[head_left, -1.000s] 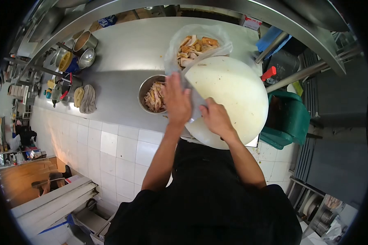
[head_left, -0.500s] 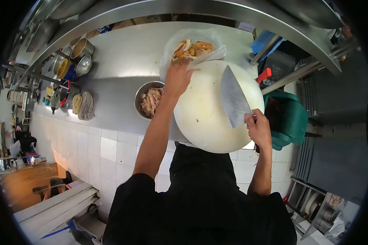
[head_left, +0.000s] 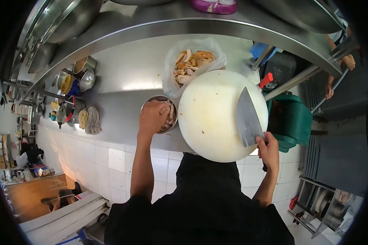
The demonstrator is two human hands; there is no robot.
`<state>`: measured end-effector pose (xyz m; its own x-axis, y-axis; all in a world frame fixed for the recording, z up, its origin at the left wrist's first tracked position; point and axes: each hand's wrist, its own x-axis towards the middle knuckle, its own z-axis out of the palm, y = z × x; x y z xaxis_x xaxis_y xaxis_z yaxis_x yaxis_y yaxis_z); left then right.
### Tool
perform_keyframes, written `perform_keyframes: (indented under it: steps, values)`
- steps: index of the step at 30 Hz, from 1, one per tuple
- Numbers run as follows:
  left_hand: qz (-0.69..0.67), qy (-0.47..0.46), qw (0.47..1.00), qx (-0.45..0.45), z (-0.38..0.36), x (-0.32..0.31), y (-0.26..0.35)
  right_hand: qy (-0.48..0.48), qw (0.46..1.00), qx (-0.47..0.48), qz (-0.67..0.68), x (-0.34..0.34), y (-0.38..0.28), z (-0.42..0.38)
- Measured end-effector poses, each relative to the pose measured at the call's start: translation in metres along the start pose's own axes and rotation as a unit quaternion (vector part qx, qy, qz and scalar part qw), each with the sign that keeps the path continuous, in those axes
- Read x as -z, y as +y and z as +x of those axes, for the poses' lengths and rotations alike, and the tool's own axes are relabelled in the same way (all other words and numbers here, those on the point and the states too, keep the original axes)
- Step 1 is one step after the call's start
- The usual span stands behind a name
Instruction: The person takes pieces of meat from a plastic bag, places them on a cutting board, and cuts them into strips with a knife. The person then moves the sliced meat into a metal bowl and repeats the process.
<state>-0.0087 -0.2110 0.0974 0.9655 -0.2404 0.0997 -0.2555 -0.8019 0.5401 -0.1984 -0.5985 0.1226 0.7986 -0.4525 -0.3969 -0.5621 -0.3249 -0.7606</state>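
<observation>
My right hand (head_left: 268, 147) grips the handle of a wide-bladed cleaver (head_left: 248, 118), whose blade lies over the right part of a round white cutting board (head_left: 208, 114). My left hand (head_left: 153, 116) is over the left side of a metal bowl (head_left: 176, 118) of sliced meat (head_left: 168, 121). Its fingers are bent down and their tips are hidden, so whether they hold anything does not show. Behind the board, a clear plastic bag (head_left: 171, 61) stands open with browned meat pieces (head_left: 194, 61) inside.
A metal shelf (head_left: 184, 26) crosses above the counter. Pots (head_left: 84, 65) and cloths (head_left: 93, 120) sit at the left. A red-handled tool (head_left: 266, 80) and a green bin (head_left: 292, 118) are right of the board. Another person's hands (head_left: 348, 61) hold a pole at the far right.
My left hand has moved from the plastic bag to the metal bowl. The cleaver has shifted towards the board's right edge in my right hand. Another person's hands have appeared at the right.
</observation>
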Motion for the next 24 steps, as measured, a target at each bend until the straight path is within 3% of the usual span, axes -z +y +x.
perform_keyframes:
  steps: [2,4,6,8,9,11,20,23,24]
  values:
    - [0.025,0.048,0.996,-0.077,-0.002,0.0,-0.01,-0.003,1.0,-0.013,0.0,-0.007,-0.003,-0.002]
    - [0.034,0.101,0.991,-0.084,0.039,-0.011,-0.028,0.032,0.996,0.073,-0.029,-0.016,0.01,0.0]
    - [0.017,0.151,0.987,-0.045,0.094,-0.031,-0.031,0.044,0.996,0.066,-0.043,-0.022,0.005,-0.004]
    - [0.027,0.104,0.994,0.032,0.139,-0.058,-0.042,0.055,0.995,0.061,-0.054,-0.03,0.001,-0.007]
    - [0.025,0.103,0.994,0.028,0.155,-0.07,-0.056,0.068,0.994,0.06,-0.059,-0.033,0.001,-0.01]
    - [-0.032,-0.074,0.991,0.111,0.182,-0.081,-0.078,0.088,0.992,0.062,-0.064,-0.037,0.003,-0.013]
    - [-0.056,-0.056,0.988,0.131,0.143,-0.051,-0.137,0.115,0.992,-0.03,-0.045,-0.046,-0.001,-0.026]
    - [0.095,-0.111,0.982,0.121,0.137,-0.041,-0.149,0.114,0.992,-0.021,-0.057,-0.043,-0.004,-0.025]
    - [0.094,-0.113,0.982,0.12,0.135,-0.027,-0.128,0.115,0.991,-0.014,-0.071,-0.042,-0.006,-0.025]
